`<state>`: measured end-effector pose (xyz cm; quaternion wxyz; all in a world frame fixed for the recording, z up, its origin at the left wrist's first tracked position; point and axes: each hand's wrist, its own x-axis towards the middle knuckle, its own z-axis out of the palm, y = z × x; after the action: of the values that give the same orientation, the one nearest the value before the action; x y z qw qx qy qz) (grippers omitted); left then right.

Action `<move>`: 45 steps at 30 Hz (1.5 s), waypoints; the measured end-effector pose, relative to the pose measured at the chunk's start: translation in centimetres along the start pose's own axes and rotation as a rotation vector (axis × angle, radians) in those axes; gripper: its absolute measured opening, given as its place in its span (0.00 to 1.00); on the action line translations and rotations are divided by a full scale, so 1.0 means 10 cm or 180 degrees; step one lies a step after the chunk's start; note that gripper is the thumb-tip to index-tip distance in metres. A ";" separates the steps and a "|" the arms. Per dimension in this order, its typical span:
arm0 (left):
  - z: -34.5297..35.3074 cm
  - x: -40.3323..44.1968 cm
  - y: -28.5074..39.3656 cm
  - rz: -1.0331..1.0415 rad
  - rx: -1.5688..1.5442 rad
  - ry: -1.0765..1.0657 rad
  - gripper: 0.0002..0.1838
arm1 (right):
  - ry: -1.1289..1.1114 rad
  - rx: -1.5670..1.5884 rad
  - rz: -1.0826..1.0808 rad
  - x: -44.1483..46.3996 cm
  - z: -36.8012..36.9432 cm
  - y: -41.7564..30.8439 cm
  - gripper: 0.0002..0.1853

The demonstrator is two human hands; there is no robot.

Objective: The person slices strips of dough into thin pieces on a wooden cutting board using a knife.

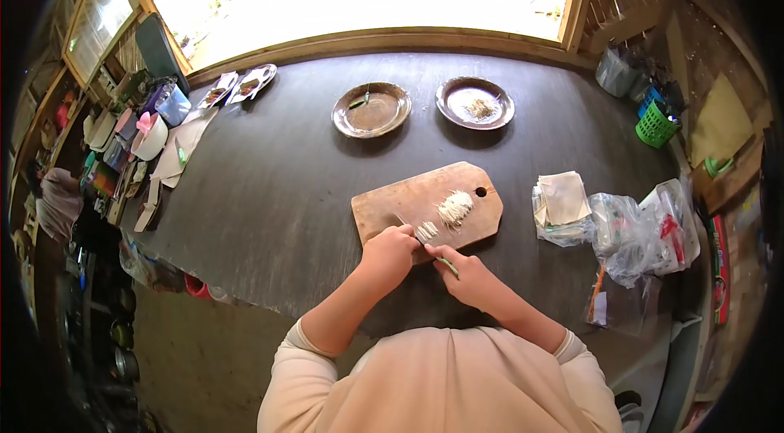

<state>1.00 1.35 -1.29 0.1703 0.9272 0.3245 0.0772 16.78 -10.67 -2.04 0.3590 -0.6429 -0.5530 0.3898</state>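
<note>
A wooden cutting board (380, 203) lies slightly turned on the dark table, close to my body. My left hand (390, 252) rests on its near edge, fingers bent together; what they pinch is hidden. My right hand (467, 278) grips a knife by its green handle (447, 264), the blade mostly hidden by the left hand. Just beyond the fingertips lie a few short pale strips (425, 230). Farther right on the board sits a heap of fine white shreds (455, 208), below the board's hanging hole.
Toward the window stand a brown plate (371, 124) with green chillies and another plate (447, 110) holding pale shreds. At right are stacked square wrappers (563, 198), plastic bags (625, 229) and a green basket (656, 124). Containers, including a white bowl (149, 143), crowd the left.
</note>
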 end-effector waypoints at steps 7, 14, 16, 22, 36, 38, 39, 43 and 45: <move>0.08 0.01 -0.09 0.0145 -0.0045 0.0136 0.09 | 0.0066 0.0087 -0.0259 -0.03 0.00 -0.01 0.18; 0.08 0.01 -0.12 0.0168 -0.0156 0.0090 0.08 | 0.0101 0.0133 -0.0369 -0.05 -0.02 0.06 0.18; 0.09 0.00 -0.12 0.0231 -0.0158 0.0179 0.08 | 0.0154 0.0097 -0.0466 -0.02 0.01 0.09 0.18; 0.03 0.00 -0.06 0.0121 -0.0161 0.0049 0.09 | -0.0037 0.0046 -0.0115 -0.01 -0.05 -0.01 0.18; 0.02 0.00 -0.04 0.0141 -0.0201 0.0135 0.09 | -0.0028 0.0111 -0.0064 -0.06 -0.04 -0.04 0.17; 0.01 0.00 -0.05 0.0141 -0.0196 0.0133 0.09 | 0.0058 -0.0021 -0.0166 -0.05 -0.01 -0.05 0.17; 0.04 0.01 -0.09 0.0138 -0.0269 0.0097 0.09 | 0.0066 -0.0009 -0.0148 -0.04 0.00 -0.06 0.17; 0.05 0.01 -0.09 0.0141 -0.0346 0.0057 0.09 | 0.0040 0.0033 -0.0173 -0.02 -0.03 -0.02 0.17; 0.05 0.01 -0.10 0.0137 -0.0285 0.0076 0.09 | 0.0039 0.0088 -0.0217 -0.02 -0.01 0.04 0.17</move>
<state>0.65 1.98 -2.13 0.2060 0.9244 0.3028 0.1063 17.06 -10.95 -2.34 0.3844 -0.6210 -0.5670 0.3810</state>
